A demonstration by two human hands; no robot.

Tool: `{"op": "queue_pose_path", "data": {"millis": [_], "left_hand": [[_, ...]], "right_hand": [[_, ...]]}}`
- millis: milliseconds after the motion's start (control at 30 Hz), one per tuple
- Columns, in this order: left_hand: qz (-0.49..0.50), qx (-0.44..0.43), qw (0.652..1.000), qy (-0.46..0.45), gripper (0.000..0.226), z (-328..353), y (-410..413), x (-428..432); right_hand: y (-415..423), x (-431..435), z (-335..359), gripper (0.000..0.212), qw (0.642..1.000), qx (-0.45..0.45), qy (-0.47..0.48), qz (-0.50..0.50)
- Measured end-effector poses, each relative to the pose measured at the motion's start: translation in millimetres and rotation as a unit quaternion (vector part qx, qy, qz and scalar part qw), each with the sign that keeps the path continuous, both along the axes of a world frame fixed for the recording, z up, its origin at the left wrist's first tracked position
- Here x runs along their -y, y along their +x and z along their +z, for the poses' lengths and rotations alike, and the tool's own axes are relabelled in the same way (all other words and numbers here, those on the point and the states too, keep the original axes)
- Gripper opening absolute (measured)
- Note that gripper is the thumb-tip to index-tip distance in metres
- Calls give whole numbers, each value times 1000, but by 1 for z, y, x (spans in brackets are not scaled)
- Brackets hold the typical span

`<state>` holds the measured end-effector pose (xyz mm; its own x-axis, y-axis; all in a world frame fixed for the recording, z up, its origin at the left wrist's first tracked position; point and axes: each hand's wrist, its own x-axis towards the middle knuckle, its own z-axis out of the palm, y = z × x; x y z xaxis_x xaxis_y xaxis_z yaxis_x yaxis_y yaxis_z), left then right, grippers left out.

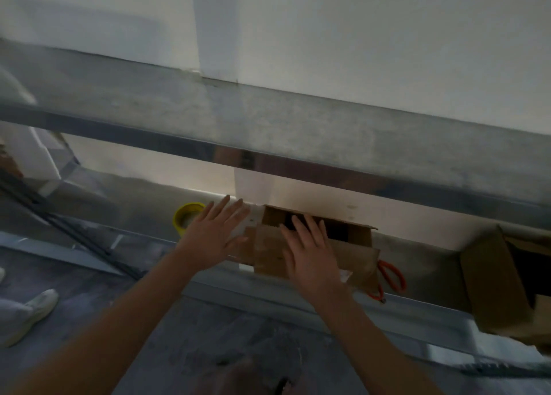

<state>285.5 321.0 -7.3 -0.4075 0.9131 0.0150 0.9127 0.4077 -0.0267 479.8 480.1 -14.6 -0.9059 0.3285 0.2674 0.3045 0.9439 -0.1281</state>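
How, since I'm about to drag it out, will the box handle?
Probably light and bendy: the box is cardboard with loose open flaps. It should slide, not tip, on the smooth metal shelf, being low and wide. The left hand and right hand lie flat on it.

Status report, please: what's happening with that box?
Left hand, right hand open, spread over cardboard box. Flaps part open. Orange scissors at its right, yellow tape roll left.
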Motion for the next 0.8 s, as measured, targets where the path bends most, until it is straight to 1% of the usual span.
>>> {"op": "queue_pose_path", "data": {"millis": [100, 133, 200, 267, 333, 400, 467, 533, 667, 800], "left_hand": [[-14, 13, 1000, 12, 67, -3, -25, 41], [-14, 12, 1000, 11, 69, -8, -35, 52], [-13, 24, 999, -18, 75, -17, -55, 70], [-14, 47, 998, -35, 71, -30, -75, 81], [-15, 58, 997, -49, 67, -44, -95, 87], [-28, 72, 995, -64, 64, -63, -114, 90], [-37, 95, 990, -94, 66, -85, -130, 92], [-38, 110, 987, -107, 68, -102, -142, 95], [-66, 132, 987, -66, 66, -112, -154, 97], [-92, 128, 987, -36, 67, -119, -164, 99]], "right_hand": [[-35, 43, -7, 46, 999, 4, 15, 45], [-47, 57, -13, 46, 998, 7, 9, 56], [-72, 82, -27, 49, 998, 12, -15, 59], [-96, 101, -42, 52, 998, 37, -39, 31], [-118, 115, -57, 54, 993, 85, -75, -11], [-137, 121, -78, 57, 981, 124, -138, -52], [-152, 121, -96, 59, 962, 164, -198, -97], [-162, 120, -108, 59, 955, 179, -202, -127], [-179, 123, -113, 51, 950, 175, -193, -174], [-198, 123, -116, 30, 954, 163, -180, -177]]}}
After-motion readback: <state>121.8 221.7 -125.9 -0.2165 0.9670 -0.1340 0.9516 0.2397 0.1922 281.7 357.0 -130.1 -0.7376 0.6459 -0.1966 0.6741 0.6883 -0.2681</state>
